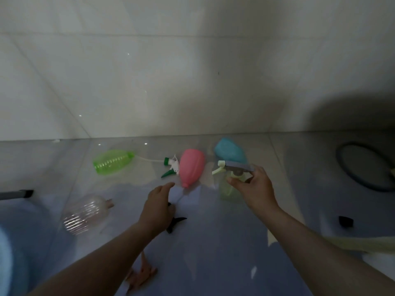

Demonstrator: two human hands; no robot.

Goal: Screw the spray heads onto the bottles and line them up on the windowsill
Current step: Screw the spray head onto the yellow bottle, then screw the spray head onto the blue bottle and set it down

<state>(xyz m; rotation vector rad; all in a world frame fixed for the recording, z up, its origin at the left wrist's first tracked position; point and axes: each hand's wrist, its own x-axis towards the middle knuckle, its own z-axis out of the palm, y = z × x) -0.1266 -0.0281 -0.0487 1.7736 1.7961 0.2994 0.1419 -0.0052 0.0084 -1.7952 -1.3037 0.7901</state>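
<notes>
My right hand (252, 186) grips the neck of a pale yellow-green bottle (227, 190) that carries a grey and yellow spray head (233, 167). My left hand (158, 207) reaches over the floor toward a pink bottle (191, 165) lying on its side, fingers apart, and covers part of a black spray head (176, 223). A blue bottle (229, 151) lies behind the pink one. A green bottle (113, 161) lies at the left, beside a green and white spray head (171, 167) with its tube. A clear ribbed bottle (85, 213) rests nearer left. A pinkish spray head (142, 274) lies under my left forearm.
A tiled wall (192, 71) rises behind the bottles. A round dark-rimmed basin (367, 165) sits at the right, with a small black cap (345, 221) nearer. A grey bar end (23, 193) pokes in from the left, and a light blue object (8, 259) fills the lower left corner.
</notes>
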